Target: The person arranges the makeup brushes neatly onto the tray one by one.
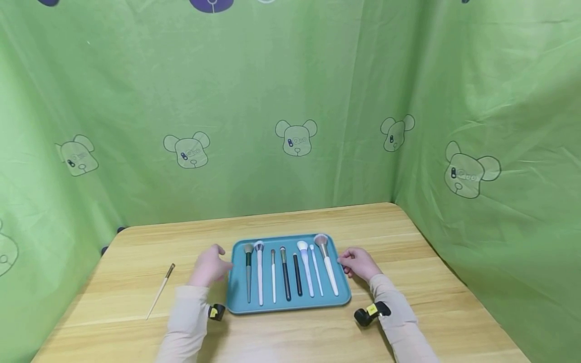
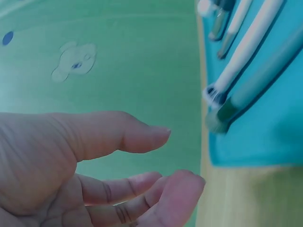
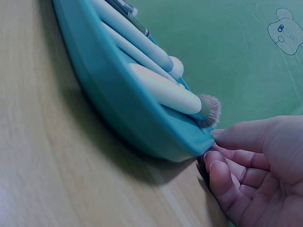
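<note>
A blue tray (image 1: 237, 287) holds several makeup brushes laid side by side, bristles toward the far edge. My right hand (image 1: 360, 264) pinches the tray's right rim; in the right wrist view the thumb lies at the rim above the curled fingers. Closest to it is a large fluffy brush (image 3: 165, 90) with a white handle. Beside the tray's left edge is my left hand (image 1: 209, 265), its thumb and fingers spread apart with nothing between them. A green-handled brush (image 2: 267, 78) lies nearest that hand, by a pale-handled brush (image 2: 246, 49).
On the wooden table (image 1: 281, 335), left of my left arm, lies a thin makeup brush (image 1: 160, 291) with a pale handle. Green curtains (image 1: 254, 91) printed with bear heads surround the table at the back and sides.
</note>
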`<state>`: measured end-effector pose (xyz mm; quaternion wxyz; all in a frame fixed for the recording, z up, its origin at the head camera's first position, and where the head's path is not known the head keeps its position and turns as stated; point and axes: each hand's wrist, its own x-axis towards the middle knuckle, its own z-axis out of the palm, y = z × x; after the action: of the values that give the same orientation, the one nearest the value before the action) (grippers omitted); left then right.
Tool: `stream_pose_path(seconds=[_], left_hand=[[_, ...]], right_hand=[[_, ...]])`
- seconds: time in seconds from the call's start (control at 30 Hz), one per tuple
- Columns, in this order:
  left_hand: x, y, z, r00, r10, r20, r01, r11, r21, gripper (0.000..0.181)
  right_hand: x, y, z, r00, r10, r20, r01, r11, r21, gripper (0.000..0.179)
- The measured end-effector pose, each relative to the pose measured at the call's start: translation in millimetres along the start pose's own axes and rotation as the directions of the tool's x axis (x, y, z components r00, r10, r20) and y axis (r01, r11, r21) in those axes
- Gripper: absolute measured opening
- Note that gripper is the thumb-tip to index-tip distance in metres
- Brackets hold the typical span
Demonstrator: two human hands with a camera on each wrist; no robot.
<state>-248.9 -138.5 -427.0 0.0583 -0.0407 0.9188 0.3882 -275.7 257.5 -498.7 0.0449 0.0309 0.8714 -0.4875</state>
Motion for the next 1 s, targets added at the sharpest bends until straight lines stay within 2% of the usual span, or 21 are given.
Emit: stream_pose_path(seconds=[0.27, 0.6, 0.8, 1.0], left_hand=[[-1.0, -13.4, -33.6, 0.999, 0.007, -0.034, -0.006, 1.0, 0.025, 0.046], [-0.8, -40.7, -69.2, 0.992, 0.037, -0.119, -0.029, 0.997, 0.067, 0.049], [-5.9, -60.9, -90.1, 0.99, 0.013, -0.141, -0.002, 0.997, 0.077, 0.051], [-7.8, -85.4, -104.5, 0.989, -0.015, -0.144, 0.028, 0.996, 0.086, 0.055]], right_hand=[[0.7, 1.6, 0.1, 0.999, -0.033, 0.004, 0.033, 0.999, 0.015, 0.015], [-2.7, -1.6, -1.1, 0.999, -0.032, 0.01, 0.031, 0.999, 0.003, 0.016], [-3.3, -3.0, -1.3, 1.0, -0.024, 0.009, 0.023, 1.0, 0.007, 0.016], [-1.9, -1.5, -0.4, 1.0, -0.013, 0.001, 0.013, 1.0, 0.006, 0.015]])
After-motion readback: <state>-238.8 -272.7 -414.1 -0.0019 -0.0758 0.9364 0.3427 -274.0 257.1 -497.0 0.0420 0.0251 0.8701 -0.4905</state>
